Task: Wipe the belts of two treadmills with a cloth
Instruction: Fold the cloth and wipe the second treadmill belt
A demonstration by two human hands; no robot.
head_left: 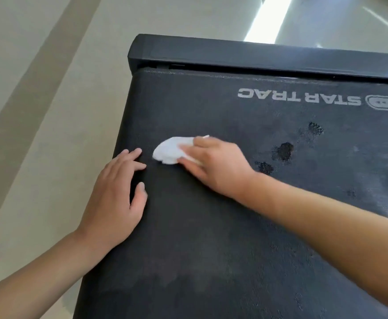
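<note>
- The black treadmill belt [211,226] fills most of the view, its "STAR TRAC" logo [298,97] printed upside down near the belt's far end.
- A white cloth [171,150] lies bunched on the belt, on the near side of the logo and towards the belt's left edge.
- The right hand [213,165] presses down on the cloth, fingers laid over its right part; the cloth's bulk sticks out past the fingertips to the left. Whether the fingers curl round it cannot be told.
- The left hand [117,196] rests flat on the belt's left edge, fingers spread, just beside the cloth but apart from it.
- Dark wet-looking patches [284,151] mark the belt right of the right hand, nearer than the logo.
- A black end cover [257,54] runs beyond the logo.
- Pale floor [38,100] lies left of the belt.
</note>
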